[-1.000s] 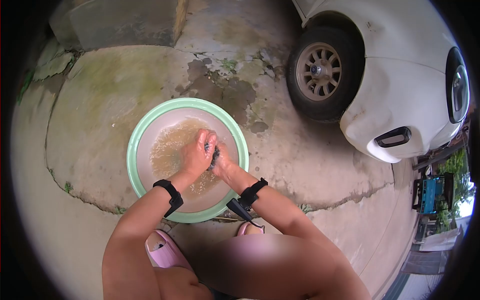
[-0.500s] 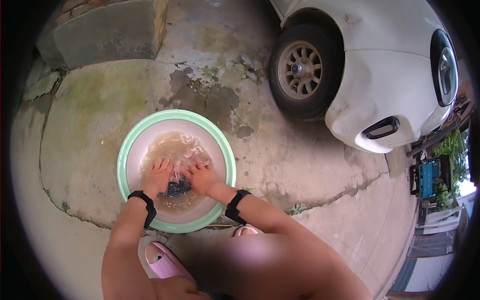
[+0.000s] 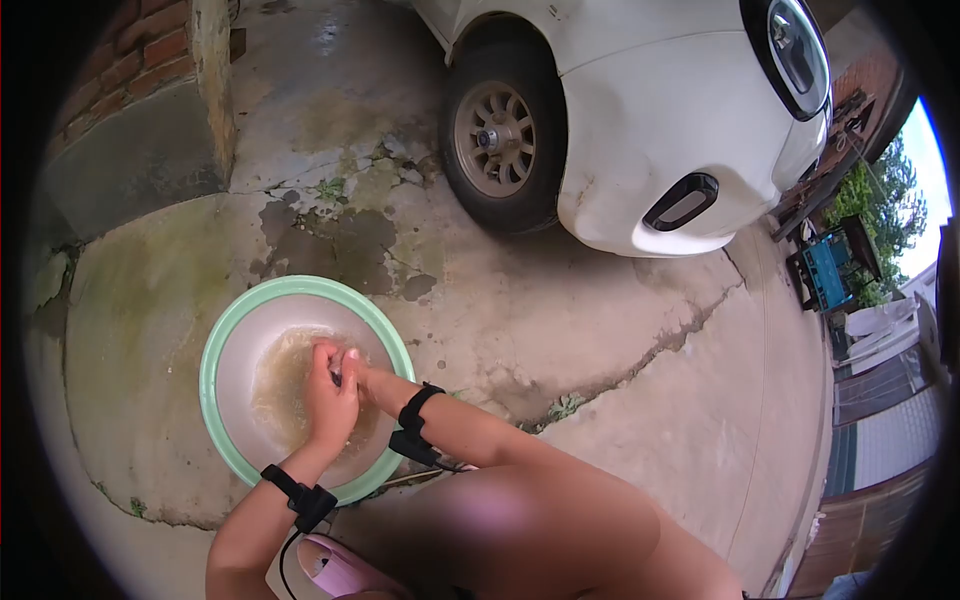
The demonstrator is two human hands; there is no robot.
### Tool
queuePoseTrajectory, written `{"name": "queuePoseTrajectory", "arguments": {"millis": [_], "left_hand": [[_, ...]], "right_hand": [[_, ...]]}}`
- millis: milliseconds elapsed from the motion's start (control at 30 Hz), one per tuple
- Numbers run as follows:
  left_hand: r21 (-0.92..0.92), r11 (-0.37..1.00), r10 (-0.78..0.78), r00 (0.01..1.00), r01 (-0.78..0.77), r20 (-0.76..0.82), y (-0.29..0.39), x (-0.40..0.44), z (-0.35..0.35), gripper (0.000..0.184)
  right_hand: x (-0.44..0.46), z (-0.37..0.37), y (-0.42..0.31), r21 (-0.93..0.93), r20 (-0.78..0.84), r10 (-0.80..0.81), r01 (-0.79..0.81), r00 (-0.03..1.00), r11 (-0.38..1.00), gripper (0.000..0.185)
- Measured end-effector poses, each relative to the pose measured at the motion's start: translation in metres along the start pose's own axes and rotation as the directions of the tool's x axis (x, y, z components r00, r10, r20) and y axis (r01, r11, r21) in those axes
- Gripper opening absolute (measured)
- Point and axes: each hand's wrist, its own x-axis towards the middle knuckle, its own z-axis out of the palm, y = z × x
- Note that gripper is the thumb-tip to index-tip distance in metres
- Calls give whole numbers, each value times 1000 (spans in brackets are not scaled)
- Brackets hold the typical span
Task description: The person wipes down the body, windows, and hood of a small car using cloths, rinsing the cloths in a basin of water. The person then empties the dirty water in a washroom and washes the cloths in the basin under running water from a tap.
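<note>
A round basin with a green rim (image 3: 222, 330) stands on the concrete and holds cloudy brown water (image 3: 280, 385). Over the water, my left hand (image 3: 330, 395) and my right hand (image 3: 362, 375) are pressed together, fingers closed around a dark cloth (image 3: 336, 378). Only a small bit of the cloth shows between the fingers; the rest is hidden by my hands. Both wrists wear black straps.
A white car (image 3: 650, 120) with its front wheel (image 3: 492, 140) stands beyond the basin to the right. A brick and plaster wall (image 3: 140, 150) is at the upper left. My pink shoe (image 3: 345, 572) is just below the basin.
Half a second ago my hands were spread in the water at the dark cloth; now they are closed together on it. The view has shifted, with basin and car appearing further left.
</note>
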Motion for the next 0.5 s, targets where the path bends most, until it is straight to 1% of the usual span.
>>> {"name": "queuePoseTrajectory", "arguments": {"millis": [67,133,167,200,233,267,300,333,367,400,433,467,500], "left_hand": [[104,987,118,990,-125,73,1,-5,5,22],[249,944,220,975,-219,24,-39,12,1,21],[307,930,212,977,-202,2,-48,20,-6,21],[342,923,202,978,-174,-46,-65,27,-15,21],[389,912,168,984,-132,-59,-87,34,-24,19],[452,892,23,999,-5,-35,-98,41,-34,19],[486,873,45,999,-35,-11,-123,49,-42,15],[521,852,64,998,-60,11,-145,54,-50,14],[516,853,71,997,-74,26,-155,56,-55,14],[560,828,24,1000,-13,-13,-162,58,-60,21],[603,796,-20,998,48,-52,-169,56,-61,30],[603,797,-13,999,31,-35,-179,48,-60,30],[758,652,-71,996,11,46,-189,38,-59,42]], "right_hand": [[9,6,11,-51,23,-100,101,995,994,34],[11,-10,15,-105,8,-227,227,974,968,25],[5,7,5,-104,-159,-209,194,965,975,21],[-3,32,1,-82,-321,-172,154,931,985,17],[-7,35,6,-190,-319,-277,226,906,956,15],[-9,35,10,-294,-298,-371,285,879,912,13],[-5,30,11,-292,-314,-384,297,868,909,13],[1,26,12,-478,-187,-399,272,898,835,11],[2,21,10,-646,-61,-382,256,922,719,12],[-7,23,-8,-936,14,-246,100,969,337,18],[-27,26,-9,-935,1,-259,93,966,343,18],[-43,25,-1,-990,91,-416,38,905,-133,20],[-48,21,12,-819,239,-497,-102,834,-565,22]]}}
